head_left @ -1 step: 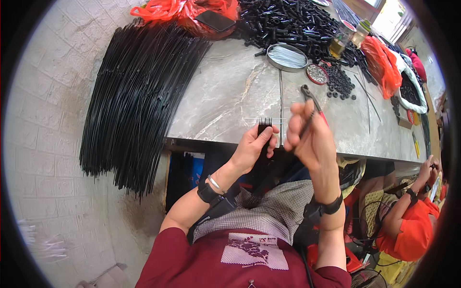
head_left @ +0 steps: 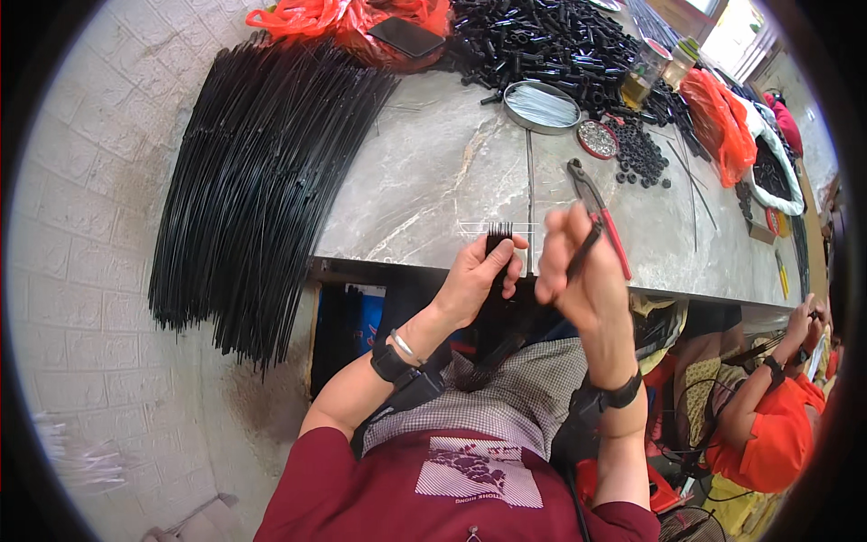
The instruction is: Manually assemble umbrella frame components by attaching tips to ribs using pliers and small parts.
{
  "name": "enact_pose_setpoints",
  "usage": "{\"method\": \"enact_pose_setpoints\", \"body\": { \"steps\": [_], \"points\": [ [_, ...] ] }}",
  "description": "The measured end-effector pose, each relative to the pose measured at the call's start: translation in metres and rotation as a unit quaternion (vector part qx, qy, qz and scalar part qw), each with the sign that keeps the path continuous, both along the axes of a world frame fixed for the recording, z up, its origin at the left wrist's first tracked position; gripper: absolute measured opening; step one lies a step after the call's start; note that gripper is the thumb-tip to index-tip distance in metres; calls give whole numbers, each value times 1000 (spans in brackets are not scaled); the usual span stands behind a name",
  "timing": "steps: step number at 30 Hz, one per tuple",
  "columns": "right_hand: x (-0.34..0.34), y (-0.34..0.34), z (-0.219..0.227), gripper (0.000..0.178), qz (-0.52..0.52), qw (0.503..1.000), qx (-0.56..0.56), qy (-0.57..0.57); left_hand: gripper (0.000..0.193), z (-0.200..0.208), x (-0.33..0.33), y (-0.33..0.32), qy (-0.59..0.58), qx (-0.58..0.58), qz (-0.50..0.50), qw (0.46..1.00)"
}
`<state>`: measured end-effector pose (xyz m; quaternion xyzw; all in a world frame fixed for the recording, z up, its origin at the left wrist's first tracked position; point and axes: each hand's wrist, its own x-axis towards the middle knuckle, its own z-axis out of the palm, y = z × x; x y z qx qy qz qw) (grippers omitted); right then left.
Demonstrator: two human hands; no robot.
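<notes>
A narrow row of thin black rods (head_left: 498, 237) is pinched upright in my left hand (head_left: 476, 275), fingers wrapped round it. Thin pale wires (head_left: 519, 224) cross the rods near their tips. To its right, my right hand (head_left: 587, 282) is raised, curled round a slim black piece (head_left: 584, 251); motion blur hides what kind of piece it is. Just beyond that hand, red-handled pliers (head_left: 616, 242) lie on the table.
The grey table (head_left: 406, 172) holds a big bundle of black rods (head_left: 262, 181) on the left. Farther back are a heap of black tubes (head_left: 542, 45), a tin of pale wires (head_left: 542, 107), a red-rimmed dish (head_left: 597, 138) and small black rings (head_left: 641, 155). A co-worker (head_left: 768, 415) sits at right.
My right hand has shifted slightly down and toward me, showing more of the pliers' red handles. The left hand stays nearly still with the rods.
</notes>
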<state>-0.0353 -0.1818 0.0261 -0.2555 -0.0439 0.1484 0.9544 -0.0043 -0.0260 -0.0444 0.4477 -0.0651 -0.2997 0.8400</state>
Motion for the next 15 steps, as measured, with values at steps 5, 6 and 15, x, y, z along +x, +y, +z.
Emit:
{"method": "enact_pose_setpoints", "body": {
  "steps": [5, 6, 15],
  "points": [
    [-40, 24, -27, 23, 76, 956, -274, 74, 25, -4, -2, 8, -33, -2, -29, 999],
    [-45, 25, -36, 20, 71, 955, -278, 78, 26, -2, -3, 9, -35, 3, -29, 999],
    [-62, 26, -66, 26, -155, 827, -537, -55, 34, 4, -3, 14, -144, 39, -86, 985]
  ]
}}
